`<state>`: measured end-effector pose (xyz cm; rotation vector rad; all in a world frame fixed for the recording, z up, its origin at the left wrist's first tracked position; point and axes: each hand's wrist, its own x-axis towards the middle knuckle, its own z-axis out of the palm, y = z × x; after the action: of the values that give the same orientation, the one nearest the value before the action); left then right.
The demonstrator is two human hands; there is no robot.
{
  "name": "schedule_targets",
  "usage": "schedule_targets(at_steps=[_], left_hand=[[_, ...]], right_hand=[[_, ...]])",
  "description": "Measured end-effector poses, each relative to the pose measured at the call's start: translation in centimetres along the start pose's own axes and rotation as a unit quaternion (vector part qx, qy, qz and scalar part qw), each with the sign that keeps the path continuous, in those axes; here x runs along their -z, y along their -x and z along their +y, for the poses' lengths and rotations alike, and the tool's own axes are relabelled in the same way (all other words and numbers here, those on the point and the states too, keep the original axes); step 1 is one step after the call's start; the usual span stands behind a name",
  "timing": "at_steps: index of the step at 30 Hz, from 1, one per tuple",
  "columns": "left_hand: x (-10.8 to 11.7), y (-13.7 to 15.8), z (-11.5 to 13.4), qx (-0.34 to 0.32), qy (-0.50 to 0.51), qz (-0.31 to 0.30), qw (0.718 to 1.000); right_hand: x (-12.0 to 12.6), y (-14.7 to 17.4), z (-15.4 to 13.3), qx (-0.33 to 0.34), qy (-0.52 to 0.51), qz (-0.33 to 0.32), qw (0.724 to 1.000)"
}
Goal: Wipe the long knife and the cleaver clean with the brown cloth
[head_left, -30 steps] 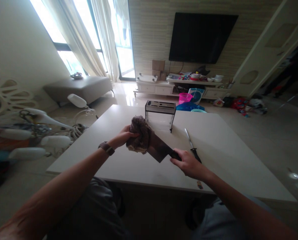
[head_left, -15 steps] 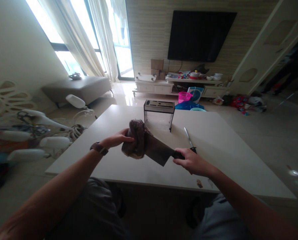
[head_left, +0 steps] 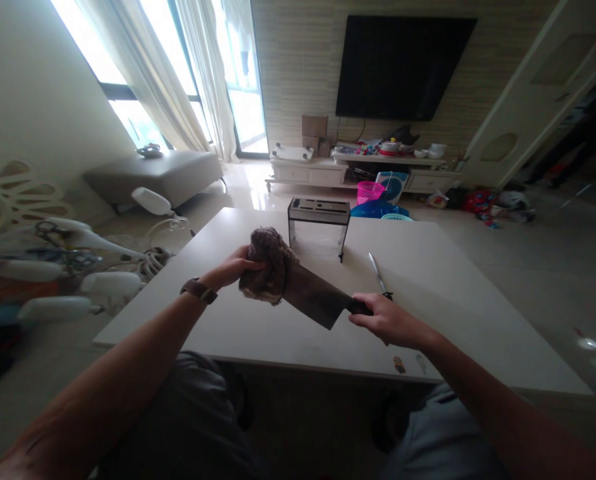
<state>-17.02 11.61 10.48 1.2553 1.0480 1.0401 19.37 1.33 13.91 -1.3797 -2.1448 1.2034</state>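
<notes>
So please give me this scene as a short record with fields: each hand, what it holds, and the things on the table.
left hand: grip shut on brown cloth, pressed against the cleaver blade
right hand: grip shut on the handle of the cleaver, held above the table
table: white, low
knife block: clear, behind the cloth
small knife: lies flat on the table, right of the block
wrist: dark watch on the left

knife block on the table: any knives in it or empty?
Looks empty. The clear knife block shows no blades through its walls; the cleaver is in the right hand, and another knife lies on the table.
</notes>
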Motion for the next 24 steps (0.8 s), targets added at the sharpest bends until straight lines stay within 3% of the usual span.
schedule_targets(at_steps=[5, 9, 11, 13, 16, 24], left_hand=[[0.4, 1.3, 2.0, -0.021, -0.034, -0.057, 0.998], [-2.1, 2.3, 3.4, -0.049, -0.120, -0.144, 0.981], [-3.9, 2.9, 3.4, -0.080, -0.209, -0.193, 0.955], [-5.7, 3.5, 2.8, -0.114, -0.316, -0.233, 0.913], [-7.9, 4.4, 1.6, -0.147, -0.453, -0.232, 0.848], [-10.0, 4.8, 1.8, -0.185, -0.569, -0.241, 0.764]], right_hand=[[0.6, 0.1, 0.7, 0.019, 0.058, -0.032, 0.998], [0.3, 0.0, 0.8, 0.024, 0.104, -0.062, 0.992], [0.0, 0.0, 0.6, 0.020, 0.115, -0.062, 0.991], [-0.5, 0.0, 0.4, 0.020, 0.137, -0.054, 0.989], [-1.3, 0.0, 0.2, 0.021, 0.205, -0.041, 0.978], [-2.3, -0.3, 0.0, 0.031, 0.343, -0.015, 0.939]])
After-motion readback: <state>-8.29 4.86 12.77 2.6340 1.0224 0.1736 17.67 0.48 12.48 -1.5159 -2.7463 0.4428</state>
